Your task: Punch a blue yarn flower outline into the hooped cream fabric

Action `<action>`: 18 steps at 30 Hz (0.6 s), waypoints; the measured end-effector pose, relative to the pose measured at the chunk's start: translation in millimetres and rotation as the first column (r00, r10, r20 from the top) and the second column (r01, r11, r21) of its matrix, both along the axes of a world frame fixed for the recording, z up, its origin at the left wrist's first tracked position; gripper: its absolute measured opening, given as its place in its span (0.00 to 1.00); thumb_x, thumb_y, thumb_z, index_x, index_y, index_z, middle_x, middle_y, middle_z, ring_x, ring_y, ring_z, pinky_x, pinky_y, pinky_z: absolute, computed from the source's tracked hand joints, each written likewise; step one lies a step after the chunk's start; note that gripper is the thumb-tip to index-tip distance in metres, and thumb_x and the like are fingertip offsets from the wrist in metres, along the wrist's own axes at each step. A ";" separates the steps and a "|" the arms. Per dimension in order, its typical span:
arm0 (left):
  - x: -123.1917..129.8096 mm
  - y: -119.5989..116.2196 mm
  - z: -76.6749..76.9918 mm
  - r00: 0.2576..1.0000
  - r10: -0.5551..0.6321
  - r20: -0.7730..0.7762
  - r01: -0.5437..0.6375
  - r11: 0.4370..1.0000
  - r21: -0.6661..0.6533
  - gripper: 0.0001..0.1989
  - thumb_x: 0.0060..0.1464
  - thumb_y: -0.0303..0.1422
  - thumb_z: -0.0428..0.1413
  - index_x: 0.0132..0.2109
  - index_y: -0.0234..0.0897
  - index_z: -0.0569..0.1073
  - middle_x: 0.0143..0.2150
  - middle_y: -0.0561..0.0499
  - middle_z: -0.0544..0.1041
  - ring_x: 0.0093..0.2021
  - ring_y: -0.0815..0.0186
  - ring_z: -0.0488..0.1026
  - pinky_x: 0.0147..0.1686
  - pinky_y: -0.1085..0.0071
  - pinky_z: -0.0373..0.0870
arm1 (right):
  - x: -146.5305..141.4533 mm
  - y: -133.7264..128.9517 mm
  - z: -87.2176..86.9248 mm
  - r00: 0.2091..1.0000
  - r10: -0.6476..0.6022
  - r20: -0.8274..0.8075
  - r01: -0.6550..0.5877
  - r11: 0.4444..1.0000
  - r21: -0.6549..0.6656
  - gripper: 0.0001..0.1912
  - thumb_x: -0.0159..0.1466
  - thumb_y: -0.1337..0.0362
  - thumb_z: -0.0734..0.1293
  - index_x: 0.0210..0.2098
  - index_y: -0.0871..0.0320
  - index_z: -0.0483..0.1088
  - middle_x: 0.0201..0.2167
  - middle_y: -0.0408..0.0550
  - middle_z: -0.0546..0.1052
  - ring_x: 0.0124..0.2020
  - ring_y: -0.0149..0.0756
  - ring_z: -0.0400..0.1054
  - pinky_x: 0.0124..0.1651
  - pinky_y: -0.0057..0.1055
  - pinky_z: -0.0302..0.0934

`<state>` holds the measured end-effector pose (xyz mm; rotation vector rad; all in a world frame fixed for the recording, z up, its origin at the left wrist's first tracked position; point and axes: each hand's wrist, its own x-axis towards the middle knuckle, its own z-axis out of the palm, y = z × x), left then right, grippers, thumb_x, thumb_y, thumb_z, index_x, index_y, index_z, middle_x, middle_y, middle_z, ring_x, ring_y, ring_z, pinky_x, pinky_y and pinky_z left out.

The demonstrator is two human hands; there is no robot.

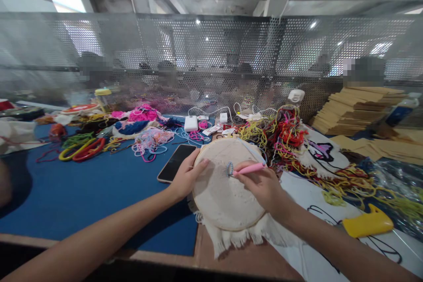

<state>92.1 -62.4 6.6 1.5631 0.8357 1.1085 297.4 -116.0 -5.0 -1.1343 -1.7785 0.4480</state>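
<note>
A round embroidery hoop (pixel 218 198) with cream cloth stretched in it is tilted up at the table's front edge, frayed cloth hanging below. My left hand (pixel 187 174) grips its left rim, thumb on the cloth and fingers behind. In my right hand (pixel 261 185) is a pink punch needle (pixel 249 168), its tip at the cloth near the hoop's middle. Beside the tip sits a small curve of blue-grey yarn stitches (pixel 229 168). Light blue yarn (pixel 253 150) runs over the upper right of the hoop. A black phone (pixel 175 163) lies just left of my left hand.
Red and yellow scissors (pixel 87 150) and yarn heaps (pixel 142 121) lie at the left back. A tangled yarn pile (pixel 284 136), stacked brown envelopes (pixel 357 108) and a yellow-handled tool (pixel 368 222) are on the right. A perforated metal screen (pixel 205 53) stands behind, with people beyond.
</note>
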 end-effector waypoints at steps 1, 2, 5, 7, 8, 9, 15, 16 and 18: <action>-0.2 -0.6 0.0 1.000 -0.001 0.003 0.001 1.000 -0.003 0.13 0.53 0.38 0.55 0.43 0.36 0.70 0.36 0.52 0.71 0.36 0.67 0.66 0.36 0.74 0.64 | -0.8 0.1 -0.4 1.000 0.012 0.014 -0.012 1.000 -0.001 0.04 0.61 0.63 0.65 0.32 0.54 0.73 0.32 0.45 0.77 0.32 0.35 0.71 0.32 0.30 0.67; -0.4 -1.4 0.1 1.000 -0.002 0.010 0.002 1.000 -0.004 0.13 0.53 0.38 0.55 0.43 0.36 0.70 0.36 0.52 0.72 0.36 0.66 0.66 0.36 0.74 0.64 | -1.7 0.3 -1.0 0.999 0.027 0.028 -0.027 1.000 -0.002 0.04 0.61 0.64 0.65 0.33 0.54 0.73 0.32 0.45 0.77 0.34 0.35 0.72 0.35 0.31 0.67; 0.2 -3.1 0.5 0.999 0.004 0.038 -0.004 1.000 -0.011 0.13 0.53 0.38 0.55 0.44 0.36 0.70 0.38 0.52 0.72 0.38 0.66 0.66 0.38 0.74 0.64 | -3.4 0.5 -3.0 0.997 0.047 0.058 -0.048 0.999 0.010 0.03 0.61 0.66 0.65 0.33 0.55 0.72 0.33 0.44 0.77 0.37 0.35 0.71 0.41 0.31 0.65; 1.5 -2.6 0.4 0.999 0.000 0.052 0.002 0.999 -0.043 0.15 0.53 0.39 0.55 0.45 0.37 0.70 0.38 0.52 0.72 0.37 0.66 0.67 0.36 0.74 0.64 | -3.2 0.2 -3.3 0.998 0.043 0.046 -0.044 0.999 0.018 0.04 0.62 0.66 0.64 0.33 0.55 0.71 0.33 0.45 0.77 0.37 0.35 0.71 0.41 0.31 0.64; 2.4 -1.8 0.0 0.998 -0.007 0.059 0.010 0.998 -0.060 0.15 0.52 0.39 0.56 0.45 0.36 0.70 0.37 0.52 0.72 0.36 0.66 0.67 0.36 0.74 0.64 | -2.6 0.0 -3.1 0.999 0.043 0.026 -0.043 0.999 0.017 0.04 0.62 0.65 0.64 0.33 0.56 0.71 0.34 0.45 0.76 0.37 0.35 0.70 0.41 0.31 0.63; 3.3 -0.9 -0.5 0.997 -0.013 0.070 0.018 0.997 -0.076 0.15 0.52 0.39 0.56 0.45 0.36 0.70 0.36 0.52 0.72 0.35 0.67 0.67 0.35 0.74 0.64 | -1.9 -0.2 -3.1 0.999 0.042 -0.001 -0.042 0.999 0.013 0.05 0.63 0.64 0.63 0.34 0.56 0.70 0.34 0.45 0.76 0.36 0.35 0.70 0.41 0.31 0.63; 4.1 0.8 -3.0 0.994 -0.015 0.105 0.026 0.993 -0.112 0.15 0.51 0.39 0.57 0.44 0.36 0.70 0.35 0.53 0.72 0.33 0.68 0.67 0.32 0.76 0.64 | 1.6 1.3 -7.0 0.972 0.052 -0.229 -0.058 0.998 -0.021 0.06 0.64 0.61 0.62 0.37 0.57 0.66 0.33 0.46 0.71 0.32 0.32 0.67 0.34 0.28 0.62; 3.7 0.4 -3.0 0.994 -0.014 0.104 0.026 0.993 -0.112 0.15 0.51 0.39 0.57 0.44 0.36 0.70 0.35 0.52 0.72 0.33 0.68 0.67 0.32 0.76 0.64 | 1.6 1.5 -7.6 0.963 0.066 -0.262 -0.074 0.997 -0.019 0.06 0.64 0.61 0.62 0.37 0.57 0.66 0.33 0.45 0.71 0.32 0.32 0.66 0.34 0.28 0.62; 3.1 0.1 -3.1 0.994 -0.016 0.105 0.028 0.993 -0.116 0.16 0.51 0.39 0.57 0.45 0.36 0.70 0.36 0.52 0.72 0.33 0.68 0.67 0.32 0.76 0.64 | 1.0 1.7 -8.1 0.947 0.088 -0.307 -0.090 0.996 0.007 0.05 0.65 0.61 0.61 0.37 0.56 0.65 0.32 0.44 0.69 0.32 0.31 0.66 0.35 0.28 0.62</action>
